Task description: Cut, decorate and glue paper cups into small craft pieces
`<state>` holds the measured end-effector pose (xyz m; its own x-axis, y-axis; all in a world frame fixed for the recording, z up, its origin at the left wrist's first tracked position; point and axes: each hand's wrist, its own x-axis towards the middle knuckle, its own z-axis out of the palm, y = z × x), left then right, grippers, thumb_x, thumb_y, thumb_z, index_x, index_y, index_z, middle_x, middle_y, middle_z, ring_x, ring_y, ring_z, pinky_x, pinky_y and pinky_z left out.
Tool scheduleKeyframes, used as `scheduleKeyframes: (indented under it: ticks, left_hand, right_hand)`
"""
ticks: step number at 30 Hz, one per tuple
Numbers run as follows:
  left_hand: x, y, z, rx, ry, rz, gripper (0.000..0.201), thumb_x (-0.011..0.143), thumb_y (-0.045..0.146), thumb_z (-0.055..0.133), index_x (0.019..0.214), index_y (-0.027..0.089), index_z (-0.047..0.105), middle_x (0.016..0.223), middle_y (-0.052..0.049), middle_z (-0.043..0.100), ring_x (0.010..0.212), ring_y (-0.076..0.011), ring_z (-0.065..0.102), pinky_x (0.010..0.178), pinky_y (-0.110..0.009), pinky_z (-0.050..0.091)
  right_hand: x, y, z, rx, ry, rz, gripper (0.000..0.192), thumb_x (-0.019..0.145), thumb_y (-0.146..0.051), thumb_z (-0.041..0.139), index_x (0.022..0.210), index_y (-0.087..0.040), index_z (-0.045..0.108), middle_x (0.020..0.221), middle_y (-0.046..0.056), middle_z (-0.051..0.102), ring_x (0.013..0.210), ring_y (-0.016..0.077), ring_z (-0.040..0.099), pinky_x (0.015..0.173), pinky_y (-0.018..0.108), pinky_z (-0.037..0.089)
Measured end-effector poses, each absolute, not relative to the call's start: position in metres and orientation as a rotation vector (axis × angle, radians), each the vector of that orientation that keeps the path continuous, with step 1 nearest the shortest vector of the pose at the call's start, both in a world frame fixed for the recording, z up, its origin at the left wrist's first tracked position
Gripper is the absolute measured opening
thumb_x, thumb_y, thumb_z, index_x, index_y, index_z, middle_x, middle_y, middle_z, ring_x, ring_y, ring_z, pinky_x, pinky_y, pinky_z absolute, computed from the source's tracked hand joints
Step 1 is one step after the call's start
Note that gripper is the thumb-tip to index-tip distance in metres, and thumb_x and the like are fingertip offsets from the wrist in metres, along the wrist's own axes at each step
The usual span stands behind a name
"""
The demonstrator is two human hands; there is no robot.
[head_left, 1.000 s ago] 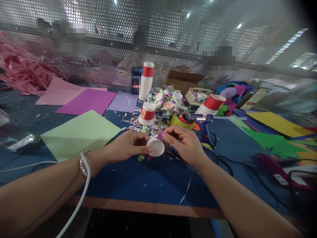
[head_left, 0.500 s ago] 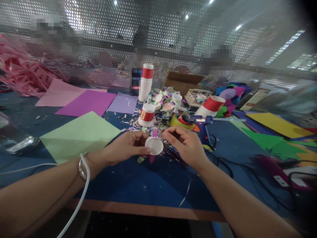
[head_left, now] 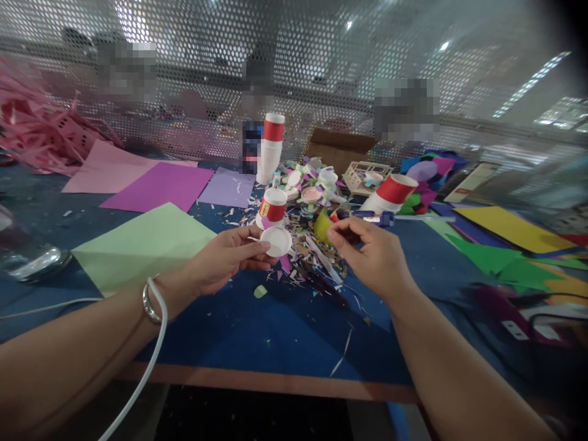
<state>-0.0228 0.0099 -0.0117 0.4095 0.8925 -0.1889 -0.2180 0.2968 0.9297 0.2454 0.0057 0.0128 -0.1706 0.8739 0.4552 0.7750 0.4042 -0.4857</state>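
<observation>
My left hand (head_left: 236, 254) pinches a small white round disc, like a paper cup's base (head_left: 277, 242), between thumb and fingers. A purple paper piece (head_left: 285, 263) shows below its rim. My right hand (head_left: 374, 254) is to the right, its fingers loosely bent and apart from the thumb, with nothing visible in them. Just beyond it lies a blue glue gun (head_left: 376, 217), its handle hidden behind the hand. A yellow tape roll (head_left: 324, 228) is near the right fingertips. Behind the disc stands a red-and-white paper cup (head_left: 273, 207).
Paper scraps (head_left: 298, 245) and dark-handled scissors (head_left: 324, 285) lie between my hands. Further back are a tall cup stack (head_left: 271, 150), a heap of paper-trimmed discs (head_left: 315, 184) and a tilted cup stack (head_left: 390, 191). Green paper (head_left: 147, 245) lies left; a purple power strip (head_left: 509, 315) with cables is right.
My right hand has moved away from the disc, rightward and towards the glue gun, covering its handle. My left hand has shifted the disc slightly left and up, uncovering more scraps and the scissors.
</observation>
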Motion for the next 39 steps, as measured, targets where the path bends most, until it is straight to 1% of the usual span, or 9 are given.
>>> scheduleKeyframes:
  ticks: [4,9,14,17,21,24,27,32,39]
  left_hand:
    - [-0.023,0.01,-0.012,1.003,0.9,0.918,0.026,0.083,0.028,0.078,0.099,0.015,0.063,0.092,-0.004,0.072,0.079,-0.0127,0.069,0.075,-0.027,0.055]
    - [-0.026,0.014,-0.015,1.013,0.906,0.997,0.024,0.079,0.028,0.081,0.089,0.016,0.063,0.082,0.001,0.068,0.071,-0.0093,0.062,0.071,-0.024,0.051]
    - [-0.026,0.013,-0.013,1.026,0.896,0.997,0.026,0.074,0.025,0.084,0.084,0.017,0.061,0.081,0.002,0.066,0.076,-0.0112,0.064,0.074,-0.025,0.051]
    - [-0.027,0.011,-0.014,1.131,0.931,0.973,0.026,0.072,0.023,0.084,0.081,0.018,0.06,0.076,0.003,0.066,0.07,-0.0103,0.06,0.065,-0.023,0.046]
    - [-0.027,0.009,-0.015,1.332,0.991,0.984,0.025,0.074,0.025,0.082,0.088,0.02,0.062,0.072,0.003,0.064,0.063,-0.01,0.054,0.057,-0.023,0.038]
    - [-0.027,0.008,-0.014,1.36,0.992,1.004,0.025,0.075,0.027,0.082,0.088,0.02,0.062,0.072,0.003,0.063,0.064,-0.0101,0.053,0.058,-0.023,0.039]
    - [-0.026,0.008,-0.013,1.265,0.958,1.007,0.025,0.074,0.03,0.083,0.083,0.02,0.062,0.073,0.001,0.063,0.068,-0.0116,0.057,0.063,-0.024,0.044]
    - [-0.025,0.01,-0.012,1.024,0.9,1.007,0.027,0.074,0.029,0.085,0.085,0.018,0.063,0.084,0.001,0.065,0.077,-0.0104,0.061,0.073,-0.025,0.05]
    - [-0.024,0.01,-0.009,0.89,0.904,0.986,0.033,0.075,0.029,0.085,0.082,0.017,0.056,0.079,0.002,0.067,0.075,-0.0114,0.065,0.073,-0.026,0.05]
  right_hand:
    - [0.263,0.013,0.017,-1.521,-1.955,0.102,0.016,0.091,-0.035,0.063,0.087,-0.021,0.069,0.075,0.004,0.071,0.059,0.0156,0.06,0.057,0.028,0.044]
    - [0.283,0.019,0.023,-1.674,-1.938,0.01,0.019,0.088,-0.038,0.063,0.084,-0.02,0.07,0.065,0.003,0.066,0.054,0.0161,0.057,0.055,0.029,0.04]
    - [0.294,0.019,0.028,-1.791,-1.948,-0.02,0.02,0.087,-0.038,0.064,0.079,-0.02,0.069,0.063,0.003,0.065,0.052,0.0165,0.056,0.054,0.03,0.037]
    - [0.298,0.019,0.027,-1.832,-1.966,-0.049,0.021,0.086,-0.039,0.064,0.077,-0.021,0.069,0.063,0.004,0.067,0.053,0.0176,0.057,0.053,0.03,0.037]
    - [0.302,0.02,0.025,-1.897,-1.949,-0.1,0.024,0.085,-0.043,0.065,0.074,-0.022,0.068,0.062,0.004,0.068,0.053,0.0192,0.059,0.052,0.03,0.038]
    - [0.304,0.02,0.025,-1.902,-1.938,-0.149,0.026,0.084,-0.045,0.066,0.073,-0.022,0.068,0.06,0.005,0.067,0.051,0.0195,0.057,0.051,0.031,0.038]
    - [0.303,0.019,0.027,-1.976,-1.907,-0.156,0.023,0.083,-0.044,0.067,0.073,-0.023,0.068,0.061,0.004,0.067,0.053,0.0203,0.057,0.051,0.032,0.037]
    - [0.302,0.015,0.032,-2.045,-1.864,-0.123,0.02,0.083,-0.041,0.07,0.073,-0.024,0.066,0.065,0.004,0.067,0.057,0.0214,0.057,0.054,0.033,0.037]
    - [0.309,0.016,0.032,-2.013,-1.844,-0.192,0.023,0.083,-0.039,0.073,0.07,-0.024,0.064,0.069,0.009,0.068,0.063,0.0256,0.06,0.058,0.038,0.038]
